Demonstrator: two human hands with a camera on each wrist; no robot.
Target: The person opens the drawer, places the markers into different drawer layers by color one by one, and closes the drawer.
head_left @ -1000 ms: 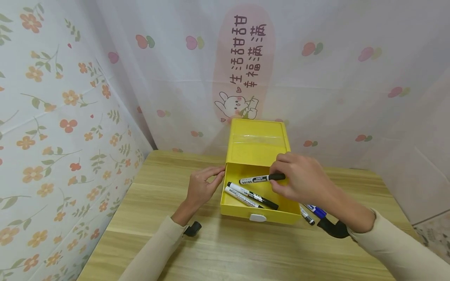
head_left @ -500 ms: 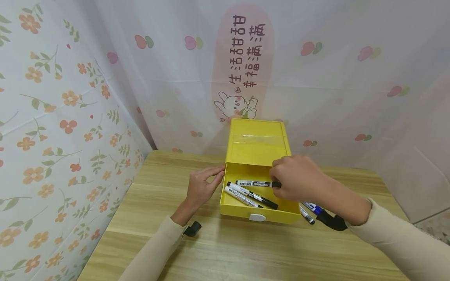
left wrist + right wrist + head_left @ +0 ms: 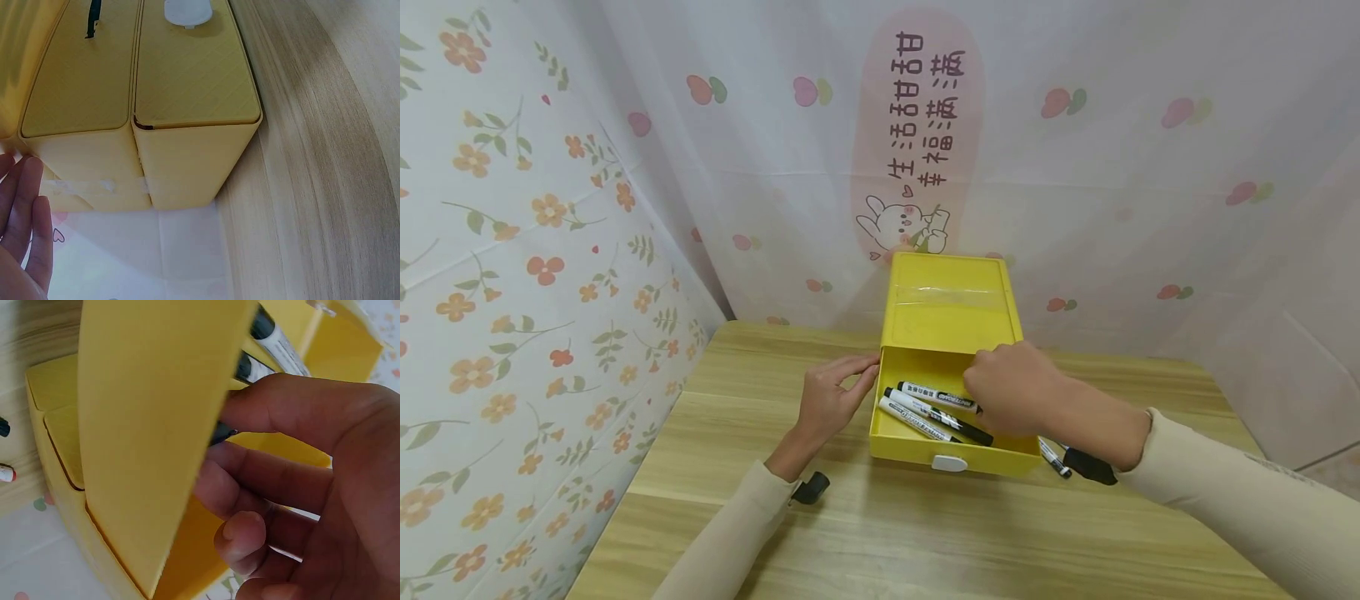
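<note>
A yellow drawer [image 3: 925, 454] stands pulled out of the yellow drawer unit [image 3: 951, 296]. Inside the drawer, my right hand [image 3: 1018, 387] pinches the black cap end of a whiteboard marker [image 3: 934, 394], whose white barrel points left. In the right wrist view that cap [image 3: 222, 433] shows between thumb and fingers, partly behind the drawer's side wall. Two more markers lie in front of it: a white one with a black cap [image 3: 973, 431] and a mostly white one [image 3: 913, 419]. My left hand [image 3: 831, 404] touches the unit's left side with fairly straight fingers.
Right of the unit, a marker [image 3: 1056, 458] lies on the wooden table [image 3: 925, 542], partly hidden by my right arm. Lower closed drawers, one with a white handle [image 3: 189, 11], show in the left wrist view. A patterned curtain [image 3: 760, 167] hangs behind.
My right hand has lowered into the drawer and shifted slightly left, bringing the held marker down beside the other two. The left hand has stayed in place.
</note>
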